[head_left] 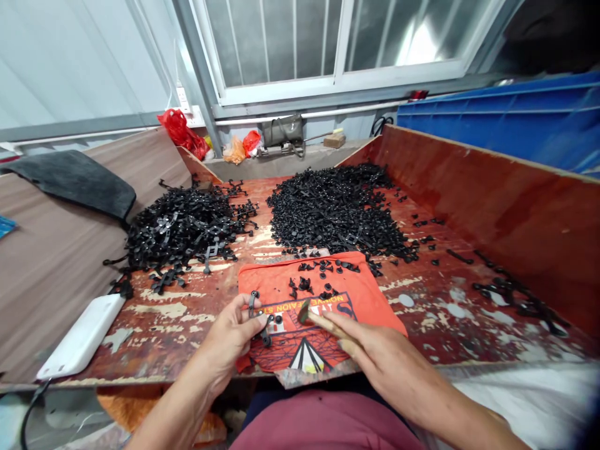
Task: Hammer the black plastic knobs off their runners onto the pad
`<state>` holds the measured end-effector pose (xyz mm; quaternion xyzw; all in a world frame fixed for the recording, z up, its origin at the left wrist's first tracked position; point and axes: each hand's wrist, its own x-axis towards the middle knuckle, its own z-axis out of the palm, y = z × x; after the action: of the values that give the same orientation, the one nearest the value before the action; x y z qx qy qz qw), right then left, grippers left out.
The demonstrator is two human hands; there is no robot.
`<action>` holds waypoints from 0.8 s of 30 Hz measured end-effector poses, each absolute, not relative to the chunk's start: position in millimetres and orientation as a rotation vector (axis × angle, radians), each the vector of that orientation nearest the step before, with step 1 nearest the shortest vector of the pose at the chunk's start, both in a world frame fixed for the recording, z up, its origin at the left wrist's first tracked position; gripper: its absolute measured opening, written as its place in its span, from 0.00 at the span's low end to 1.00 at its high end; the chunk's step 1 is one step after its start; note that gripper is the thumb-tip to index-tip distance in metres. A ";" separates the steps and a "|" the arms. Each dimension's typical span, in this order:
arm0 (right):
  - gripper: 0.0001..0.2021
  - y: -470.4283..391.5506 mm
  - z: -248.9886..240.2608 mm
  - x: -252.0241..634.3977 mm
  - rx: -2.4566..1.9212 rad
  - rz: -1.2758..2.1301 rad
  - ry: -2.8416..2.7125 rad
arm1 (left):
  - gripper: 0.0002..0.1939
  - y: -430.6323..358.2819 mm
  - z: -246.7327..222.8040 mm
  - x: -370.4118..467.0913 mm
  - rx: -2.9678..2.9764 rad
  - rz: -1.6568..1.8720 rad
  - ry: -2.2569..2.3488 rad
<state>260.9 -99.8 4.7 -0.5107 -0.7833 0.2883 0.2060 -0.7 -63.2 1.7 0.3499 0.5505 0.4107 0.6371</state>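
My left hand (239,325) pinches a small black jointed part (265,331) with round ends, over the left side of an orange printed cloth (375,306). In my right hand (370,340) is a hammer, its wooden handle (328,325) under my fingers and its small metal head (304,311) just above the cloth, to the right of the black part. Several loose black stud-like pieces (304,285) lie on the cloth beyond both hands.
A large heap of small black pieces (328,212) sits behind the cloth, and a pile of jointed black parts (182,225) at left. A white device (82,337) lies at the left front edge. Wooden boards (469,187) wall the table; a blue crate (506,119) stands beyond.
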 end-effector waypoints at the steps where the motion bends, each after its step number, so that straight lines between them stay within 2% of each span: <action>1: 0.26 -104.9 1.6 263.6 -1.438 0.800 -2.185 | 0.27 -60.7 0.9 2.3 0.809 0.922 1.258; 14: 0.27 -114.6 -3.5 267.5 -1.467 0.816 -2.135 | 0.26 -40.7 -37.9 0.3 0.895 0.822 1.377; 19: 0.26 -110.8 0.5 265.9 -1.422 0.786 -2.182 | 0.26 -40.8 -37.1 3.0 0.872 0.847 1.400; 24: 0.27 -105.4 16.0 249.6 -1.310 0.690 -2.144 | 0.24 -44.4 -16.9 8.0 0.885 0.819 1.320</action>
<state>249.6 -105.4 16.0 -0.4849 -0.7934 0.2552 0.2650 8.0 -44.4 -16.9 0.3858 0.5755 0.3572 0.6264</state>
